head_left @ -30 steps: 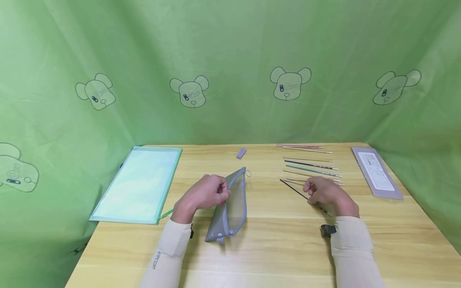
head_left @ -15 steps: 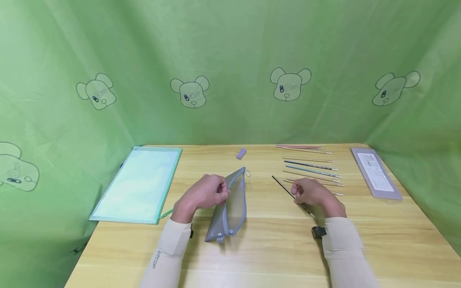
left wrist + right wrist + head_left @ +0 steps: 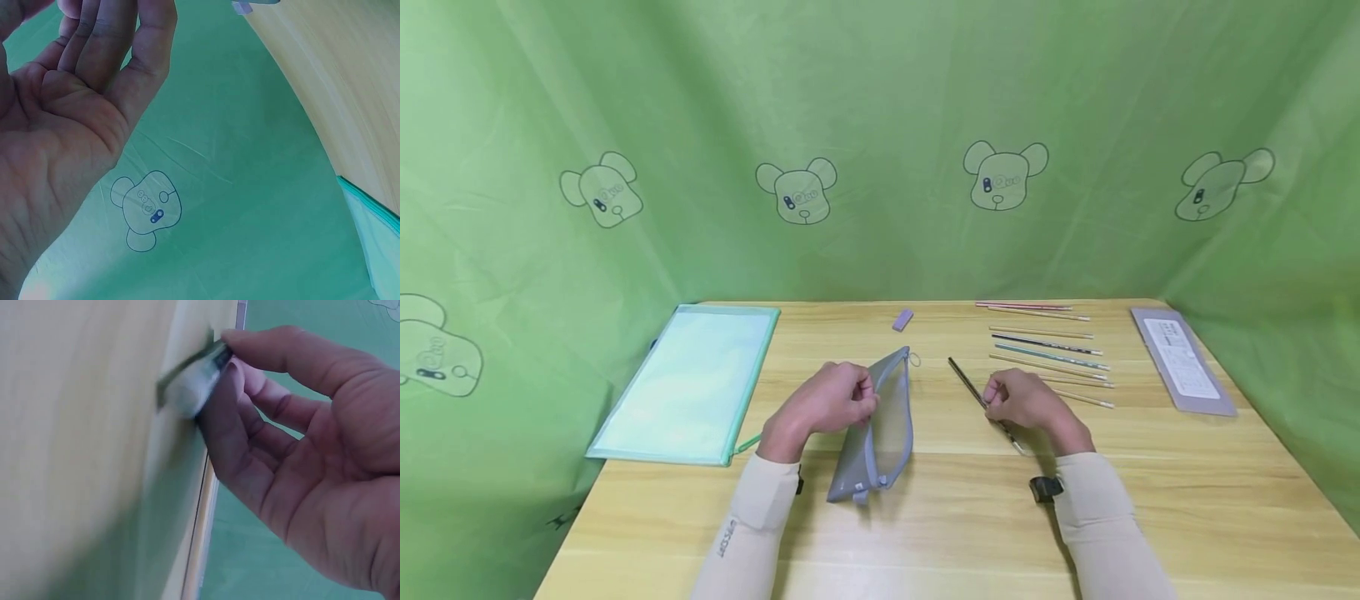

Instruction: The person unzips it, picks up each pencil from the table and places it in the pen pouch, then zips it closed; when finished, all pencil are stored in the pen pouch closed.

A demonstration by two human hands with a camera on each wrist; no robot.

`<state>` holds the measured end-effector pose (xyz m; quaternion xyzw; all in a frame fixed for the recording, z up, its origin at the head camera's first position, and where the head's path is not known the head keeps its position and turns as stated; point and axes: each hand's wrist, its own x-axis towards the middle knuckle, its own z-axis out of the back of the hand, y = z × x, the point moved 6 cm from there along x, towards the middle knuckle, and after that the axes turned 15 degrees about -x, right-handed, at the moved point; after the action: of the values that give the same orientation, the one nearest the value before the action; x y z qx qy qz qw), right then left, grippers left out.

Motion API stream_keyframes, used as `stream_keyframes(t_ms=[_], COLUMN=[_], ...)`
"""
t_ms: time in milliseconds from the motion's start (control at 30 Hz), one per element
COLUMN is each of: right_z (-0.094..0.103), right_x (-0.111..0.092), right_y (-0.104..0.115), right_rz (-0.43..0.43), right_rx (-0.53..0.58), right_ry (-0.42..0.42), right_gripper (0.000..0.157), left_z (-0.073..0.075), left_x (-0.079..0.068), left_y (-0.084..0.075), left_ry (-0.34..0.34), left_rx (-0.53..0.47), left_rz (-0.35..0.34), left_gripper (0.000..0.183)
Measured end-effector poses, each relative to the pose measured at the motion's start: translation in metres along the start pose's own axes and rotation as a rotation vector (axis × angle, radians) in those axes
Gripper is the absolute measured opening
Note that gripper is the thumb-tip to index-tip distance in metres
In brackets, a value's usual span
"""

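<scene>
My left hand [image 3: 829, 402] pinches the upper edge of a grey zip pouch [image 3: 848, 468]. The pouch stands on its side with its mouth spread towards the right. In the left wrist view the fingers of my left hand [image 3: 94, 94] curl inward and their tips are cut off by the frame. To the right of the pouch, my right hand [image 3: 1026, 400] pinches a dark pencil [image 3: 966, 377] near its middle, its tip pointing away and to the left. The right wrist view has the pencil's blurred whitish end [image 3: 187, 390] beyond the thumb and index finger of my right hand [image 3: 312, 437].
Several pencils [image 3: 1051, 352] lie in a loose column on the wooden table [image 3: 940, 542], right of centre. A purple eraser [image 3: 902, 320] lies at the back. A pale teal zip folder [image 3: 692, 383] is on the left, a lilac sleeve with a white label [image 3: 1183, 358] far right.
My right hand has drawn the dark pencil left, away from the other pencils and towards the pouch. My left hand and the pouch have hardly moved.
</scene>
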<state>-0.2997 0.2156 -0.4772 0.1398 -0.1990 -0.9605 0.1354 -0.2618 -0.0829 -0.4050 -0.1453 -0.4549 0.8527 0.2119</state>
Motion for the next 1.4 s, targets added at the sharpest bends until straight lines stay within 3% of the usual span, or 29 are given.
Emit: stream_keyframes(t_ms=[300,500,733,1100,1400], right_z=[0.001,0.014,0.023,0.017,0.002], right_x=[0.006,0.001,-0.008,-0.017,-0.009], right_y=[0.009,0.022,0.040,0.061,0.071], right_rz=[0.013,0.052,0.137,0.239,0.237], right_rx=[0.496,0.634,0.701,0.652,0.614], right_ry=[0.040,0.043,0.118,0.297,0.303], right_gripper=[0.031,0.027,0.021,0.017,0.017], left_z=[-0.001,0.000,0.001,0.002,-0.002], left_x=[0.001,0.002,0.003,0.004,0.005], left_y=[0.002,0.002,0.004,0.003,0.001], left_ry=[-0.003,-0.018,-0.036,-0.074,-0.054], left_rx=[0.007,0.005,-0.023,0.000,-0.024], left_rz=[0.014,0.014,0.016,0.000,-0.013], left_gripper=[0.017,0.017,0.016,0.016,0.016])
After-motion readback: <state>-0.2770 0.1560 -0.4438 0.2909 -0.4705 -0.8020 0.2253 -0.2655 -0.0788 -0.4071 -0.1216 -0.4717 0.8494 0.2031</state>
